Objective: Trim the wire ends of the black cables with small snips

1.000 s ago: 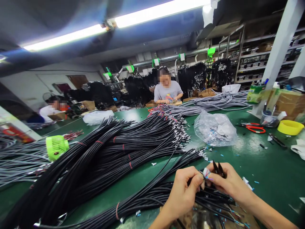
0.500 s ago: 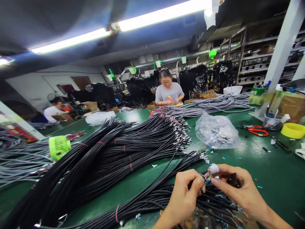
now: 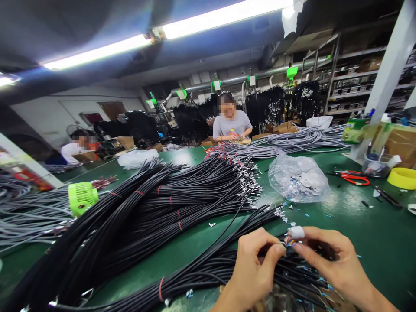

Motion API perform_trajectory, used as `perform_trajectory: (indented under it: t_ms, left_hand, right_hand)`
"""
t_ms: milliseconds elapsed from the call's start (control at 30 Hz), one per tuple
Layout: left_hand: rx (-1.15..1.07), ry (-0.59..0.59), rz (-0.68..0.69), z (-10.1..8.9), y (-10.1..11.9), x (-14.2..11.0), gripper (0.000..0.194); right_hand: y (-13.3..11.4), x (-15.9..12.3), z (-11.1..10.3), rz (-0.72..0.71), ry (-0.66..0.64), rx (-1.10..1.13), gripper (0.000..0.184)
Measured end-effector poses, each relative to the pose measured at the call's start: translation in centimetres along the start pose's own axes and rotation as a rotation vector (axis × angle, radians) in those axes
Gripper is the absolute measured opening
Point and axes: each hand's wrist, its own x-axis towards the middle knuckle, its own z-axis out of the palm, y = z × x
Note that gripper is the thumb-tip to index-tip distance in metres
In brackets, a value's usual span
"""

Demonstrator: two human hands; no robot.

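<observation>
My left hand (image 3: 256,264) pinches the end of a black cable, where thin coloured wires (image 3: 288,242) come out. Thumb and forefinger of my right hand (image 3: 331,255) are closed on those wires from the other side; white tape wraps the right forefinger's tip. Something dark sits in the right palm, partly hidden by the fingers. Beneath both hands lies a bundle of black cables (image 3: 195,279), held by a red tie, with stripped ends showing coloured wires. A larger pile of tied black cables (image 3: 146,212) spreads to the left.
A clear plastic bag of scraps (image 3: 299,180) lies beyond my hands. To the right are red-handled pliers (image 3: 355,177), yellow tape (image 3: 403,178) and a green pen can (image 3: 354,130). A green fan (image 3: 81,198) stands left. A co-worker (image 3: 231,123) sits across the table.
Both hands have shifted slightly right, still pinching the cable end and its wires. The right fingers have turned a little, and the dark thing in that palm shows less.
</observation>
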Motion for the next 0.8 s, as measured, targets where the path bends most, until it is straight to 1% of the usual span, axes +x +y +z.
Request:
perform_trajectory:
  t_ms: [100,167,233,300,367,433,500,567,633,700,733,800]
  left_hand:
    - [-0.01,-0.002,-0.025,0.11,-0.01,-0.06,0.021]
    - [-0.044,-0.004,-0.065,0.2,-0.09,-0.09,0.014]
    - [-0.084,0.0,-0.077,0.25,-0.21,-0.1,0.012]
    - [-0.111,0.009,-0.05,0.24,-0.35,-0.1,0.015]
    - [-0.126,0.006,-0.028,0.19,-0.43,-0.13,0.023]
    - [-0.135,-0.01,-0.039,0.19,-0.43,-0.18,0.029]
    - [-0.139,-0.032,-0.055,0.26,-0.35,-0.24,0.032]
    - [-0.12,-0.033,-0.056,0.41,-0.23,-0.29,0.032]
    - [-0.088,-0.011,-0.054,0.59,-0.12,-0.3,0.03]
    - [-0.07,0.013,-0.06,0.72,-0.01,-0.27,0.028]
    - [-0.071,0.016,-0.068,0.76,0.03,-0.24,0.028]
    - [-0.099,0.009,-0.096,0.76,0.06,-0.19,0.029]
  right_hand:
    - [0.0,-0.06,0.0,-0.002,0.024,-0.007,0.015]
    - [0.19,-0.15,0.0,0.034,0.038,-0.015,0.013]
    - [0.45,-0.18,0.03,0.079,0.019,-0.007,0.014]
    - [0.62,-0.13,0.12,0.126,-0.019,0.038,0.017]
    - [0.63,-0.05,0.27,0.169,-0.067,0.113,0.022]
    - [0.47,-0.05,0.48,0.199,-0.107,0.176,0.029]
    - [0.27,-0.18,0.71,0.199,-0.096,0.18,0.033]
    - [0.1,-0.36,0.89,0.14,-0.047,0.112,0.03]
    - [0.0,-0.53,0.96,0.029,0.023,0.007,0.024]
    - [-0.1,-0.62,0.93,-0.076,0.083,-0.082,0.024]
    - [-0.17,-0.64,0.9,-0.108,0.104,-0.11,0.024]
    - [-0.32,-0.64,0.82,-0.123,0.123,-0.131,0.024]
